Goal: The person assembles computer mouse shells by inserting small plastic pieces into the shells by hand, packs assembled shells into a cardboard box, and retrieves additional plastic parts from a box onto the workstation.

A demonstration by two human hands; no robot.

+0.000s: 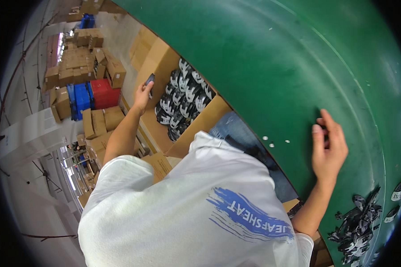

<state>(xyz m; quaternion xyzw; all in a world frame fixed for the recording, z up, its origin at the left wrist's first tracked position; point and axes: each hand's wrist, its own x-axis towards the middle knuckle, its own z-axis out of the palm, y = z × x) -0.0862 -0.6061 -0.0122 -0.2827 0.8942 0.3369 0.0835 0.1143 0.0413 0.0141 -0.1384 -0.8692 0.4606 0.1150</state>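
Note:
My left hand (141,97) is closed on a small dark grey piece (150,80); its exact kind is too small to tell. The hand is at the left side of an open cardboard box (198,127). Inside that box lie many black-and-silver curved parts (182,95), heaped together. On the right, my right hand (330,149) is over the green table (263,66), fingers loosely bent and thumb apart, with nothing seen in it. Several small white bits (265,138) lie on the table to the left of this hand.
A pile of black and silver parts (356,222) covers the table's lower right, with a few single parts (398,190) beside it. Stacked cartons (75,60), a red crate (104,93) and a blue crate (79,99) stand at the left. The table edge runs diagonally beside the box.

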